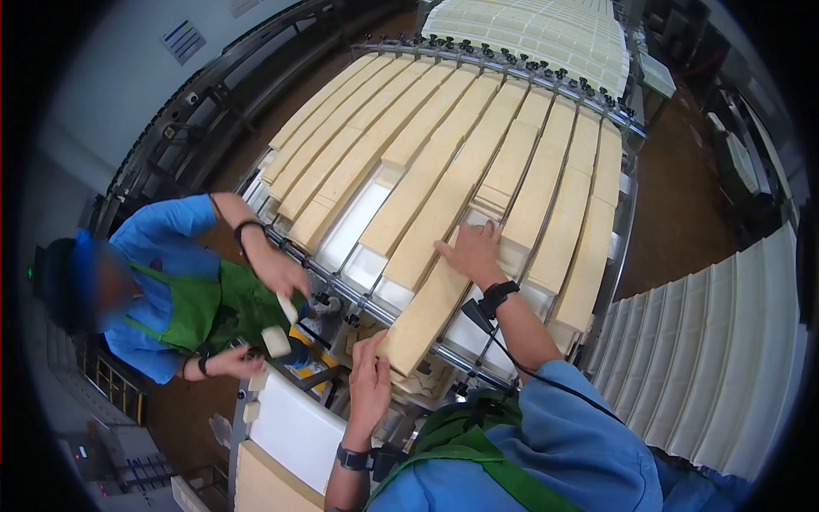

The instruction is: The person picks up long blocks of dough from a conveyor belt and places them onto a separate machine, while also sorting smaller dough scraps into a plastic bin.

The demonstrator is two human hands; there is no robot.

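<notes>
Overhead, head view, one entry per item.

Left hand (368, 386): fingers together and lightly curled, pressed against the near end of a cream slab stack (426, 311); it is touching the stack's lower end at the edge of the conveyor, and whether it actually grips cannot be told. A dark watch sits on that wrist.

Right hand (471, 252): flat, fingers spread, palm down on top of the same slab stack further up; nothing is closed in it. A black wristband with a cable is on the wrist.

Cream slab stack: a long row of pale biscuit-like sheets lying tilted in one lane, its lower end overhanging the metal rail between the two hands.

Conveyor (358, 224): white lanes divided by thin metal guides, sloping up and away, carrying many parallel rows of the same cream sheets; some white belt is bare near its lower end.

Co-worker (162, 290): a person in a blue top and green apron at the left side of the conveyor, one hand holding a small cream piece (276, 341) and the other hand just above it with another piece.

Second belt (708, 358): white ribbed surface at the right, well apart from the hands.
</notes>
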